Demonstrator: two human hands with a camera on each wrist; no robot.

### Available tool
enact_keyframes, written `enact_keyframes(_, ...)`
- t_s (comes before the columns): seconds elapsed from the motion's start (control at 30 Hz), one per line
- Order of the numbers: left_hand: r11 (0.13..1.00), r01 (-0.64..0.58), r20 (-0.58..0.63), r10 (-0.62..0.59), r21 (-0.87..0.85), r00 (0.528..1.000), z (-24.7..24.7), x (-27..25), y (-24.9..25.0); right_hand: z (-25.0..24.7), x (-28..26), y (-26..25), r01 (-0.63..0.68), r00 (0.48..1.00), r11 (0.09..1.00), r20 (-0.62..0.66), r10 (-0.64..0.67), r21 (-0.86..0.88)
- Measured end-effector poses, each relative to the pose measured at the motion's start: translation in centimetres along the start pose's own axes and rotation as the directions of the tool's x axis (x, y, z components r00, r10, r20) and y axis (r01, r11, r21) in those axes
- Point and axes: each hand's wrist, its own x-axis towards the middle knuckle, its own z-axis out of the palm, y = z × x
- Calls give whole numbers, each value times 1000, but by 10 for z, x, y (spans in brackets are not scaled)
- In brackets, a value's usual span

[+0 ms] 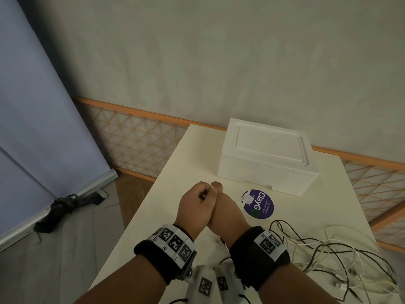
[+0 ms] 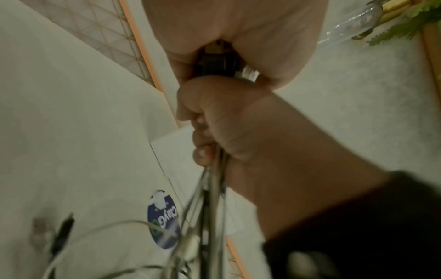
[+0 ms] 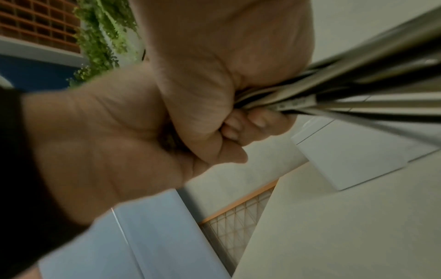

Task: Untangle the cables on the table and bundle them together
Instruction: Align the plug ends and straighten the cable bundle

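Cables (image 1: 328, 249) are gathered at one end into both fists, held together above the table (image 1: 197, 150); the slack trails back to a loose black-and-white heap at the table's near right. Left hand (image 1: 192, 207) clenches the black connector ends (image 2: 216, 60), probably to align them. Right hand (image 1: 228, 212), pressed against it, clamps the strands (image 3: 310, 98) just below. The gripped run lies along the fists, connectors pointing away from the person.

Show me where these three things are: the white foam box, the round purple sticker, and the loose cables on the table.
white foam box (image 1: 269, 148): head view, on its lid.
round purple sticker (image 1: 260, 205): head view, on its printed face.
loose cables (image 1: 341, 255): head view, in the tangle's middle.
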Motion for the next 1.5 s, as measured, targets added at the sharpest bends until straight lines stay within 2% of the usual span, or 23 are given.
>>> enact_keyframes(0.13,1000,-7,-42,8,30,999,2,10,-4,-4,-2,-6,-50,996,968,82,31,244)
enact_keyframes(0.17,1000,8,-50,-6,20,999,1,13,-5,-1,-3,-1,-38,998,968,57,25,247)
enact_keyframes(0.23,998,54,-82,-57,-41,995,-2,22,-8,-2,-6,9,-76,996,922,65,55,380)
enact_keyframes(0.3,987,104,-104,-117,-124,988,-7,31,-12,1,-14,15,-51,994,929,108,11,367)
enact_keyframes(0.37,979,130,-46,-138,-155,989,-11,37,-16,5,-19,21,-79,986,953,163,32,292)
enact_keyframes(0.5,995,84,153,-75,-51,985,-17,36,-19,5,-15,30,-87,979,952,200,27,293)
enact_keyframes(0.57,954,199,193,-156,-225,969,-23,30,-25,2,-13,36,-115,974,927,225,34,356)
enact_keyframes(0.63,868,347,296,-248,-355,922,-27,22,-39,-2,-13,39,-165,974,862,217,66,479)
enact_keyframes(0.67,858,393,401,-249,-331,881,-26,14,-42,-5,-14,39,-179,975,812,213,69,556)
enact_keyframes(0.73,871,415,619,-176,-265,765,-17,-2,-37,-8,-13,35,-173,973,770,226,39,614)
enact_keyframes(0.77,868,413,659,-141,-277,739,-11,-8,-31,-6,-11,33,-152,973,788,230,13,596)
enact_keyframes(0.8,852,415,657,-117,-319,745,-4,-11,-27,-4,-10,30,-144,972,804,235,5,577)
enact_keyframes(0.87,748,489,592,-162,-449,790,10,-8,-25,-2,-6,28,-128,976,830,220,8,543)
enact_keyframes(0.97,627,480,492,-172,-613,853,21,-3,-20,-11,-8,27,-221,958,713,286,30,666)
enact_keyframes(1.07,693,422,416,-191,-585,889,27,-2,-17,-20,-10,32,-234,943,635,331,-37,736)
enact_keyframes(1.13,721,415,374,-230,-554,898,29,-1,-18,-26,-11,30,-207,934,720,354,-57,662)
enact_keyframes(1.23,653,412,243,-337,-636,909,28,7,-19,-31,-15,34,-127,898,903,434,-71,410)
enact_keyframes(1.27,625,391,183,-371,-676,910,27,11,-18,-33,-18,37,-121,921,947,390,-4,297)
enact_keyframes(1.33,571,360,104,-430,-738,897,22,18,-14,-42,-21,37,-112,990,974,102,93,195)
enact_keyframes(1.37,575,353,73,-452,-738,889,21,20,-13,-47,-22,33,-31,998,977,-51,42,210)
enact_keyframes(1.4,619,366,59,-458,-695,887,21,20,-12,-52,-20,29,96,988,973,-141,-67,211)
enact_keyframes(1.47,702,347,75,-387,-622,919,24,19,-14,-60,-15,17,337,939,921,-143,-314,193)
enact_keyframes(1.5,690,341,96,-368,-639,925,25,15,-13,-63,-13,12,424,905,885,-119,-408,194)
